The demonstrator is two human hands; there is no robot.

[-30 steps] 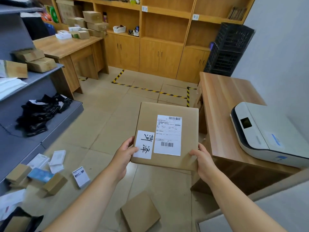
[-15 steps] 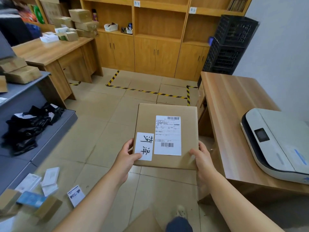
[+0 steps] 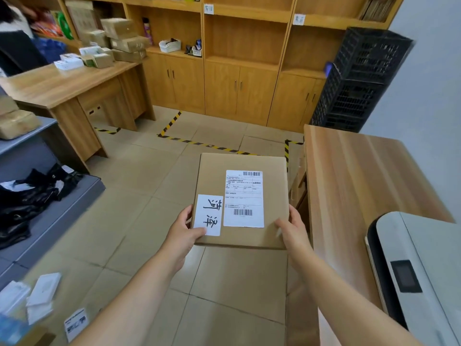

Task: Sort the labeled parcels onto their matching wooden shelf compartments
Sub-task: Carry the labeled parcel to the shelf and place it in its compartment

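Observation:
I hold a flat brown cardboard parcel [image 3: 249,161] in front of me, above the tiled floor. It carries a white shipping label with barcodes and a smaller white sticker with two handwritten characters. My left hand [image 3: 183,234] grips its near left corner, thumb on the sticker. My right hand [image 3: 293,232] grips its near right corner. Ahead stands the wooden shelf unit [image 3: 245,38] with open compartments over cabinet doors; small white tags [image 3: 298,20] mark the compartments' upper edges.
A wooden desk [image 3: 354,176] with a white printer [image 3: 421,275] is at my right. Black crates [image 3: 359,78] stack in the corner. Left: a desk [image 3: 59,83] with boxes, a grey rack [image 3: 47,203] with black bags, small parcels [image 3: 42,295] on the floor. A person stands far left.
I have walked toward the shelf unit, which is now closer and larger. The parcel stays in both hands in the same grip. The loose box on the floor has left view.

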